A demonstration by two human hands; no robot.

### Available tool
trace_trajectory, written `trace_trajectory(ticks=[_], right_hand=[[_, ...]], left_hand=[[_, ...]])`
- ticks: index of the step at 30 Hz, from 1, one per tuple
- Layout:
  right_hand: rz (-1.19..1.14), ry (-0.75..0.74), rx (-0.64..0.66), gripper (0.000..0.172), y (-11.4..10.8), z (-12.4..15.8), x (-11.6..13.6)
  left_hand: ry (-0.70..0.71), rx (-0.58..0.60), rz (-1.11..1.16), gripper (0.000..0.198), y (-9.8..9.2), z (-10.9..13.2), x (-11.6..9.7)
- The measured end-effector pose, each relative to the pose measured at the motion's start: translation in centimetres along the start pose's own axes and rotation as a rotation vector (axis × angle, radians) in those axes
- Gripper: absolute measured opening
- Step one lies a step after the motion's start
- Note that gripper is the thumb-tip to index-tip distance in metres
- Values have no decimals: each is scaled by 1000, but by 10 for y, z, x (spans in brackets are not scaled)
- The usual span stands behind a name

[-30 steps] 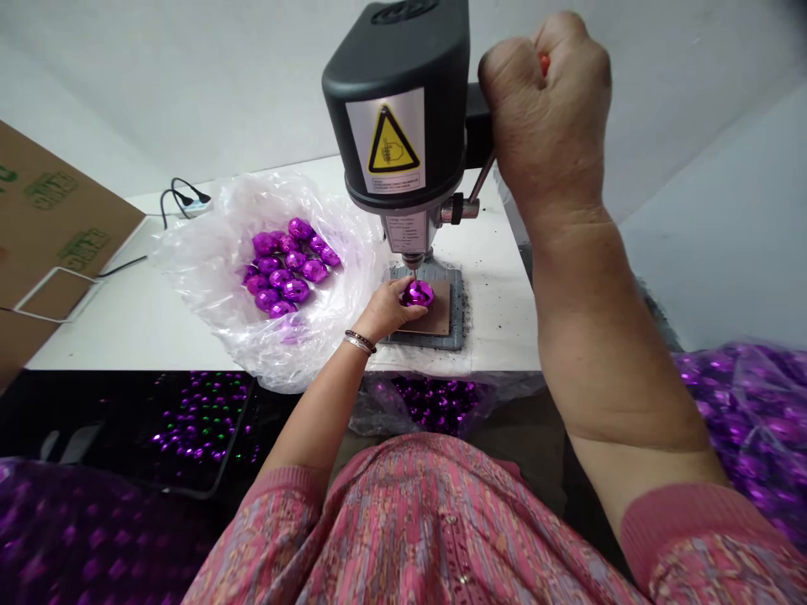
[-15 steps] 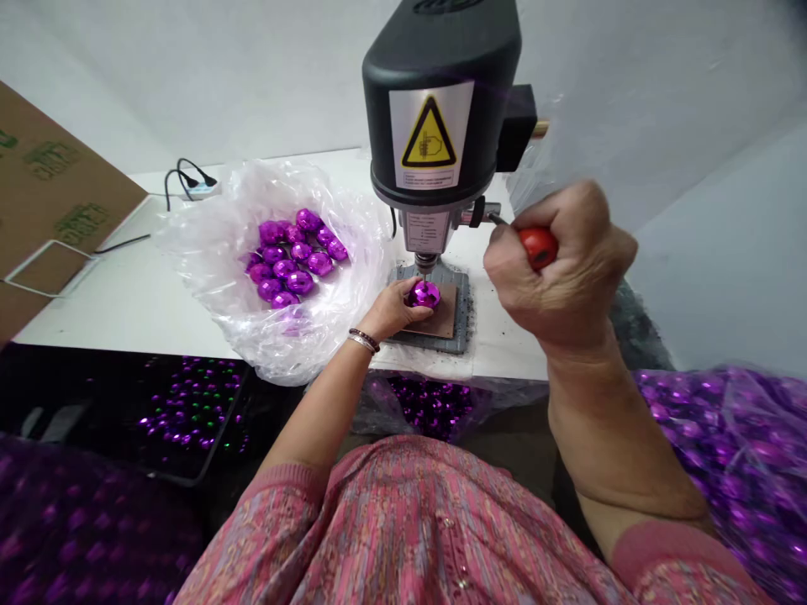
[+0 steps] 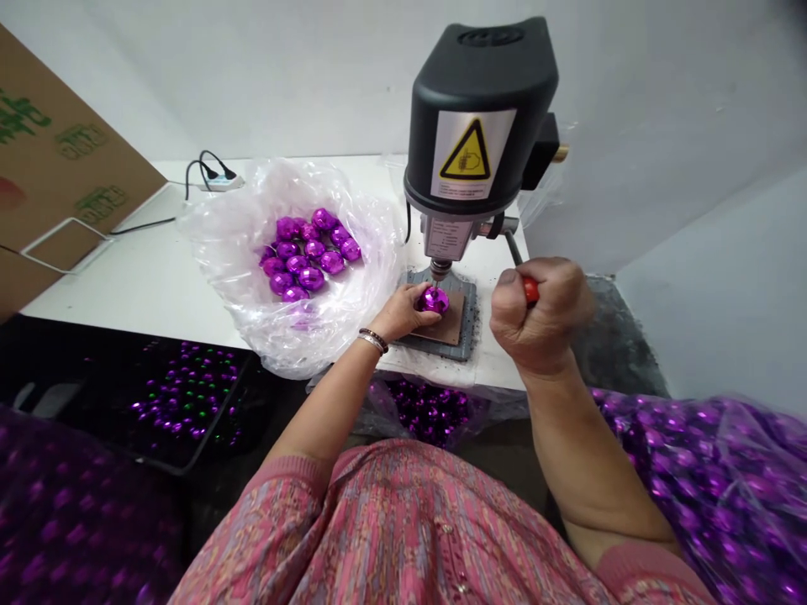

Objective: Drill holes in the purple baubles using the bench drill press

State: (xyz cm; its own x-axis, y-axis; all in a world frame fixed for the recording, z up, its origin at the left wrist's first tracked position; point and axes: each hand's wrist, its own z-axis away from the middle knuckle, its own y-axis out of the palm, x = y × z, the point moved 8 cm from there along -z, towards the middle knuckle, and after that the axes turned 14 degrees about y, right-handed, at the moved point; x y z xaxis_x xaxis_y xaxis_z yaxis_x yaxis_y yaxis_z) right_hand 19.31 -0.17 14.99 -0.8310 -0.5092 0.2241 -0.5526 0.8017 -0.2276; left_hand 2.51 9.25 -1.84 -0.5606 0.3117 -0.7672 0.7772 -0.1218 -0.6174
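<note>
Left hand point(image 3: 403, 313), centre of frame: fingers curled round a purple faceted ball point(image 3: 435, 299), pinning it on a brown pad point(image 3: 450, 326). The pad lies on the grey base plate point(image 3: 472, 336) of a drill press point(image 3: 482, 126). The ball sits directly under the chuck point(image 3: 440, 269); the bit tip is at or just above the ball's top, and I cannot tell whether they touch.

Right hand point(image 3: 539, 319), right of centre: closed in a fist on the red-knobbed lever point(image 3: 530, 290), with the lever's rod running up to the press head.

Left of the press, on the white surface point(image 3: 145, 286): an open clear plastic bag point(image 3: 252, 319) holding a cluster of purple balls point(image 3: 308, 248). Cardboard box point(image 3: 56, 168) at upper left, with a black cable point(image 3: 211, 172) beside it. Below the surface's edge, a dark tray of purple and green pieces point(image 3: 182, 395) at lower left. A large bag of purple pieces point(image 3: 712, 470) at lower right.
</note>
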Motion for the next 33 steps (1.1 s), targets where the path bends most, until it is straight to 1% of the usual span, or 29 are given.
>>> trace_trajectory(ticks=[3,8,14,20,22,25,27,28,29,31,33], right_hand=[[-28,15,-18,9,0,3,-1],[-55,48,-31,9,2,9,-2],[-63,106,-45,8,5,15,-7],[-105,103,-53,4,6,26,-4],[-110,124,-65,6,5,19,-3],[-95,218,-81,17,3,-10,-8],[-91,288,-47,24,5,-33,-13],[-94,349,-6,28,8,-43,-18],[-97,390,35,29,11,-51,-21],[-97,445,77,30,13,-59,-25],[-90,449,65,29,12,-60,-25]], left_hand=[[0,-4,-4,71,0,1,1],[38,-2,9,70,1,0,1],[40,-4,7,70,3,0,5],[41,13,-20,69,3,-1,4],[41,14,-17,68,2,-2,2],[32,23,42,65,1,0,-3],[27,18,90,64,1,7,-6],[43,16,99,63,0,12,-10],[77,22,96,63,-1,19,-15],[183,76,81,67,-1,36,-27],[270,143,99,71,-6,53,-37]])
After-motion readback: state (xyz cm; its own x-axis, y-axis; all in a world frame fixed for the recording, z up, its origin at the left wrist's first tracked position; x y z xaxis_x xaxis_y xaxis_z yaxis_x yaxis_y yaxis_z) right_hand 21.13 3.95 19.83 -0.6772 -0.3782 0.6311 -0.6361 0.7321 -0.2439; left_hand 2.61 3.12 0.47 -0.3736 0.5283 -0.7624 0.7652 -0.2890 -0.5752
